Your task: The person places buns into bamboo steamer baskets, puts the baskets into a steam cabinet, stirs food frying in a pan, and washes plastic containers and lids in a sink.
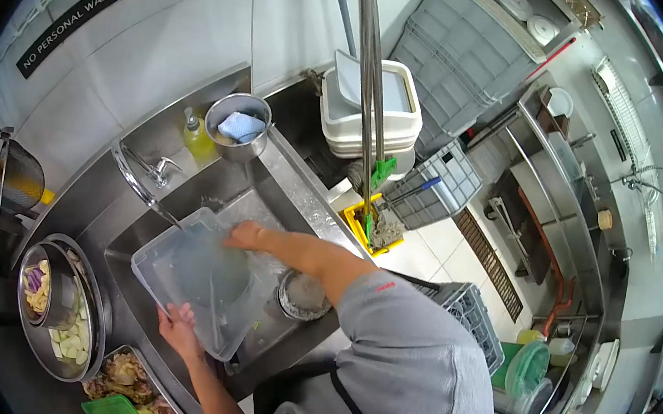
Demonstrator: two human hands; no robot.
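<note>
A clear plastic tub (231, 335) is tilted in the steel sink (308, 348), under the tap (134, 182). My left hand (181, 330) grips its near left rim, thumb and fingers closed around the edge. At the upper right part of the tub, my right hand (246, 236) has curled fingers; whatever they hold, if anything, is hidden. Cloudy, round-looking water or material shows inside the tub, too hazy to make out. Just right of the tub, in the sink, stands a round metal pot (304, 295) with greyish contents.
A yellow soap bottle (199, 140) and a metal pot (235, 147) holding a blue cloth (240, 127) stand behind the sink. Bowls of cut vegetables (73, 341) and a tray of browned food (128, 375) sit at left. Mop handles (370, 90) rise from a yellow bucket (374, 228).
</note>
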